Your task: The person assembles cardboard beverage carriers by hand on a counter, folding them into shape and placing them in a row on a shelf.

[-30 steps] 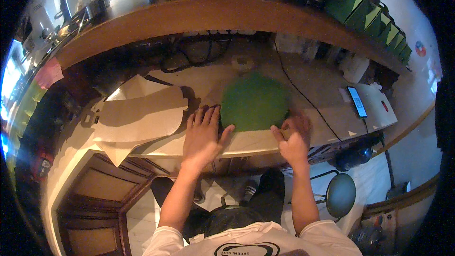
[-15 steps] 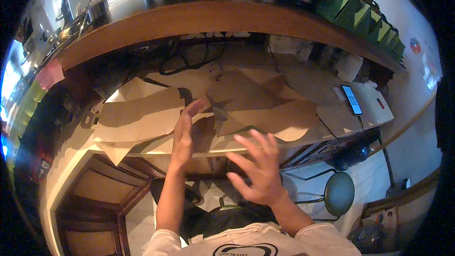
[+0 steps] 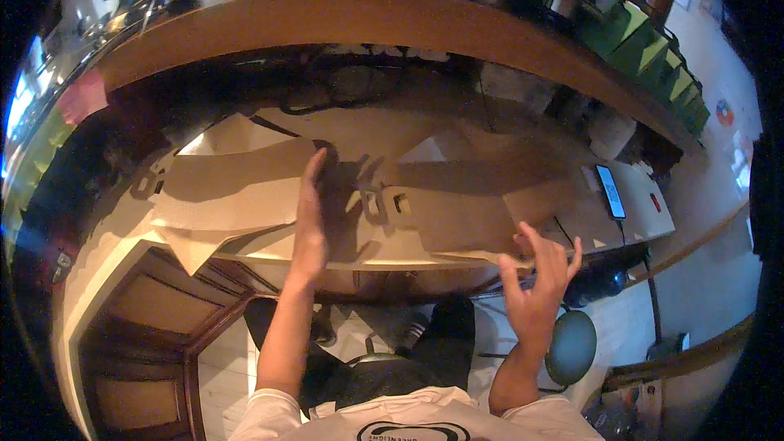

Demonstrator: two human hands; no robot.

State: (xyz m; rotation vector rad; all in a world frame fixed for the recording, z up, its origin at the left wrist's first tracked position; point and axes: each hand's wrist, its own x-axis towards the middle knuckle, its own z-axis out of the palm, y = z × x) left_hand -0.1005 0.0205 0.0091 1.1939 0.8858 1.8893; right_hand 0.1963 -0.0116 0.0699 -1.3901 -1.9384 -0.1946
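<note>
Two flat-lying pieces of brown folded cardboard rest on the counter. The left cardboard piece (image 3: 233, 192) has a pale flap at its far side and a pointed corner over the front edge. My left hand (image 3: 311, 216) is upright and edge-on beside its right side, fingers straight and holding nothing. The right cardboard piece (image 3: 461, 216) has a cut-out slot at its left end and looks blurred toward the right. At its front right corner is my right hand (image 3: 541, 278), fingers apart and bent; whether the thumb touches the cardboard I cannot tell.
A lit phone (image 3: 610, 192) with a cable lies on a white box (image 3: 645, 208) at the right. Dark cables (image 3: 339, 94) lie at the back under a raised wooden shelf (image 3: 343, 20). Green paper bags (image 3: 637, 45) stand on the shelf. A round stool (image 3: 570, 347) is below right.
My right hand has moved right, from the front middle to the cardboard's right corner. The right cardboard piece has turned and its slotted end now faces left. My left hand stays beside the left piece.
</note>
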